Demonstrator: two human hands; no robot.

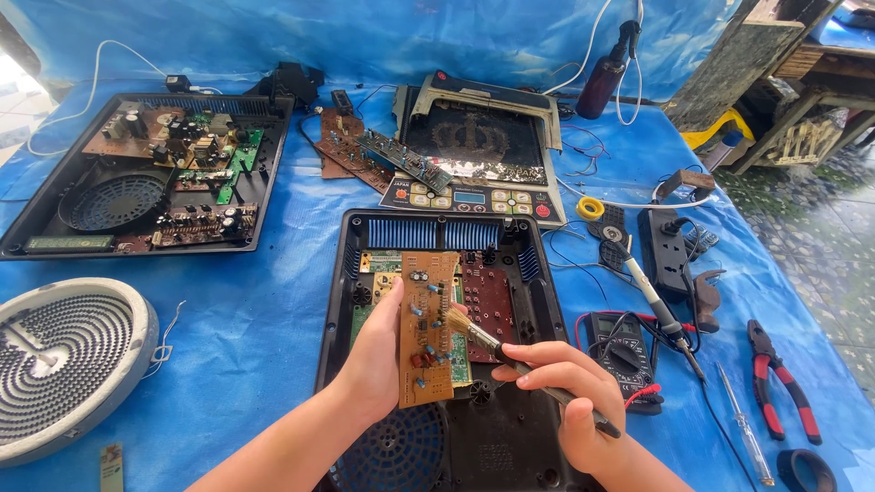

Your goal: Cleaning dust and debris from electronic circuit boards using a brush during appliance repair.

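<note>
From the head view we see our left hand with its grip clenched on the left edge of a tan rectangular circuit board, tilted up above the open black plastic cooker casing. Our right hand has its grip wrapped around a dark-handled brush, whose pale bristles touch the board's face just right of the left fingers. The casing lies on a desk covered in blue plastic sheet. Right of it lie a black multimeter, a soldering iron and red-handled pliers. Far left sits a round grey heating coil. Paved ground shows at the right.
</note>
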